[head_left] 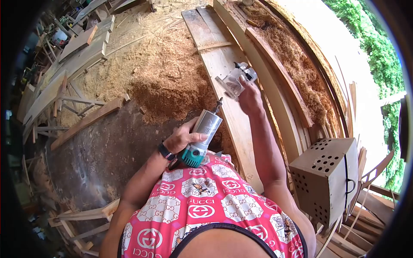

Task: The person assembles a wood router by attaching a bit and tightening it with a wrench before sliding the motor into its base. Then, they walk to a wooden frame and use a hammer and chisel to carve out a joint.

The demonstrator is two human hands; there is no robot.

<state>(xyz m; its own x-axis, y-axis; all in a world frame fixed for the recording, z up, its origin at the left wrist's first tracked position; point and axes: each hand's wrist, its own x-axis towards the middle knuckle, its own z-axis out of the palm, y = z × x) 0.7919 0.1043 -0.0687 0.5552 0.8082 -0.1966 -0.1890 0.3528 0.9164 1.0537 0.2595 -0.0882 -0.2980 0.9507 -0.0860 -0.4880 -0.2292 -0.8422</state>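
Observation:
My left hand is wrapped round the silver body of a trim router with a teal end cap. The router tilts up to the right, and its collet with a bit shows at the top. In my right hand is a clear plastic router base with a dark clamp. Base and router are apart, with a small gap between them. Behind the base lies a long pale board.
Sawdust is heaped beyond the dark floor. Thick planks curve along the right. A metal box with round holes stands at lower right. Wooden frames and a loose beam lie at left.

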